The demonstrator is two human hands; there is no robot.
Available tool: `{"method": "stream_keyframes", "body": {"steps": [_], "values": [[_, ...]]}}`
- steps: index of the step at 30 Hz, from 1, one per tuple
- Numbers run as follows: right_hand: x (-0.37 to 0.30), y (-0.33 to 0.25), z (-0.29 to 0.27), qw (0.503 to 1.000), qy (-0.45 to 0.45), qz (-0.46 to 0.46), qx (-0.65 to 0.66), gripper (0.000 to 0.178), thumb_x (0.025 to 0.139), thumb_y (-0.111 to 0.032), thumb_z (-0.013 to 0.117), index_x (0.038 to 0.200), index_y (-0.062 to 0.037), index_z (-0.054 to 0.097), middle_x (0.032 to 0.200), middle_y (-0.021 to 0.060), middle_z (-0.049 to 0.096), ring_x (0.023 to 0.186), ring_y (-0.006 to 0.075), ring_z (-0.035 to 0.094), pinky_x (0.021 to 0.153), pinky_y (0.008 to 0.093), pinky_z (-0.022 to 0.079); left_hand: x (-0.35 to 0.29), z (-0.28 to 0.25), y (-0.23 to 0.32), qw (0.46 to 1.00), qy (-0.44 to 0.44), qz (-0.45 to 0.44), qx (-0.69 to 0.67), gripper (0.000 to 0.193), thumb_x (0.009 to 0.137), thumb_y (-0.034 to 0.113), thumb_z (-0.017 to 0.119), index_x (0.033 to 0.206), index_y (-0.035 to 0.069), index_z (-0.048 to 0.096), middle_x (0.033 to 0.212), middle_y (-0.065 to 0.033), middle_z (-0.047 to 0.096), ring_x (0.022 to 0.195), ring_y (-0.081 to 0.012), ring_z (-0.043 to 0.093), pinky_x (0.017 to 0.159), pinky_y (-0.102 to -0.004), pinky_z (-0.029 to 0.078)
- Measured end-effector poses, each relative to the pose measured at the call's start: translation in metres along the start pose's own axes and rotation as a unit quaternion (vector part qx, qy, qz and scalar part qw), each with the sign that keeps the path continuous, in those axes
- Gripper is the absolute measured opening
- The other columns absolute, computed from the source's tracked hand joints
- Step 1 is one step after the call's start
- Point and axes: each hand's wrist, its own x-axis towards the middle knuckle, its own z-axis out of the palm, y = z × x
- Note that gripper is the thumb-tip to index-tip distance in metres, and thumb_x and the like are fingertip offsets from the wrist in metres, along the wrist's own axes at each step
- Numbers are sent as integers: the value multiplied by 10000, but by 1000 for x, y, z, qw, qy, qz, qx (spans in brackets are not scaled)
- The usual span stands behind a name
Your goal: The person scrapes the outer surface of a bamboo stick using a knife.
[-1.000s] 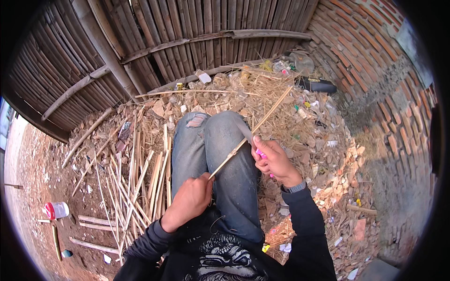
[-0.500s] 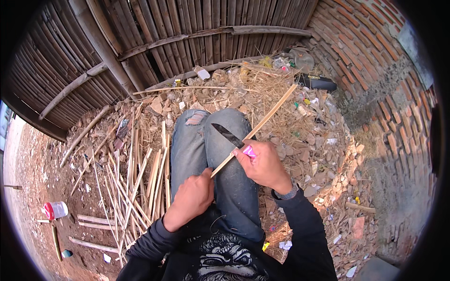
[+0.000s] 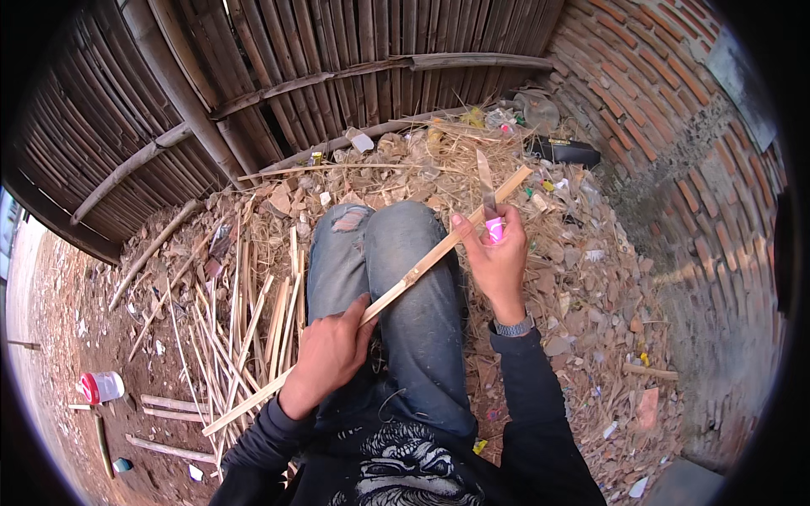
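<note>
A long pale bamboo strip slants across my jeans, from beside my left sleeve up to the far right. My left hand is closed around its lower part, near the left knee. A knife with a pink-and-white handle is gripped in my right hand, its blade pointing up and away. The blade stands close to the strip's upper end; whether it touches is unclear. My right thumb lies near the strip.
Several split bamboo strips are heaped on the ground at left. Farther left lies a clear jar with a red lid. Rubble and straw surround my legs. A bamboo fence stands ahead, a brick wall at right.
My right hand moved up and right along the strip, turning the knife from pointing left to pointing upward. The strip now extends past my left hand toward the lower left.
</note>
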Motion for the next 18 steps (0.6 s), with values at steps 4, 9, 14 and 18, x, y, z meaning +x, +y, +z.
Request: {"method": "stream_keyframes", "body": {"steps": [4,9,14,18], "values": [[-3,19,18,993,-8,12,116,409,889,-132,805,1125,13,504,774,35,609,628,70,553,537,257,451,-5,-19,24,969,195,152,9,476,992,340,660,1293,-27,628,1019,-220,629,974,-354,658,791,-424,533],[-8,15,32,986,-15,17,164,329,917,-46,721,1135,2,479,814,30,603,620,42,537,529,236,433,-64,-74,56,705,548,372,-253,581,986,490,625,1358,44,615,1178,-123,543,1027,-260,556,875,-397,458],[-11,13,28,987,-10,12,158,316,920,-39,712,1127,2,476,820,10,565,626,35,529,529,226,427,-79,-104,98,556,515,541,-365,484,968,402,664,1409,251,537,1428,-21,539,1130,-228,570,851,-445,515],[-16,19,28,986,-16,16,167,313,922,-38,711,1122,3,475,846,18,562,630,33,529,525,226,428,-68,-101,116,515,488,578,-402,229,927,202,701,1154,183,725,1377,31,572,1084,-133,571,797,-370,486]]}}
